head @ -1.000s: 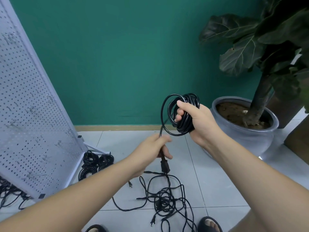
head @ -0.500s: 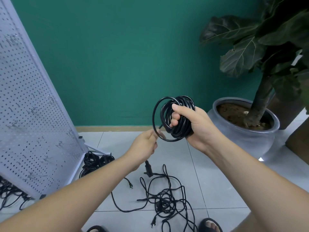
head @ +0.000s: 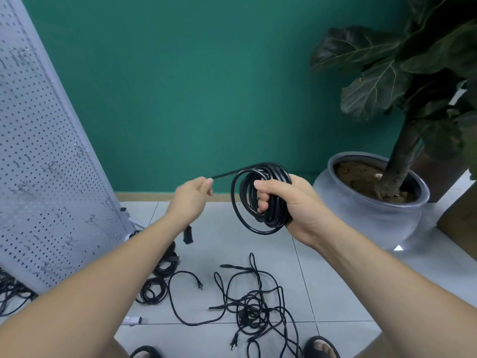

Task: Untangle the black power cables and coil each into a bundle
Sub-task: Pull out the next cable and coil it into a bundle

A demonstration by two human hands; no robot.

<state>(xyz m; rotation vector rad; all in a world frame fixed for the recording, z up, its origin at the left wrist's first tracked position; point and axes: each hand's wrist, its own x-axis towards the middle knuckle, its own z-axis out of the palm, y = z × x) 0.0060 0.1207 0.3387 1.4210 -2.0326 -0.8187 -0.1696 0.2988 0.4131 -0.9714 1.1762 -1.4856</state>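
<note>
A nearly finished coil (head: 276, 173) of black power cable sits clamped in the right hand (head: 294, 202), just left of the grey plant pot (head: 374, 228). The left hand (head: 191, 200), farther left, pinches its taut tail (head: 227, 173), plug (head: 187, 235) dangling. Likely next: wrap the last turns, then tackle the floor tangle (head: 254, 310) below-left of the pot.

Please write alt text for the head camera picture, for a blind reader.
A person's right hand grips a coil of black cable while the left hand pinches its free end. More tangled cables lie on the floor below.
</note>
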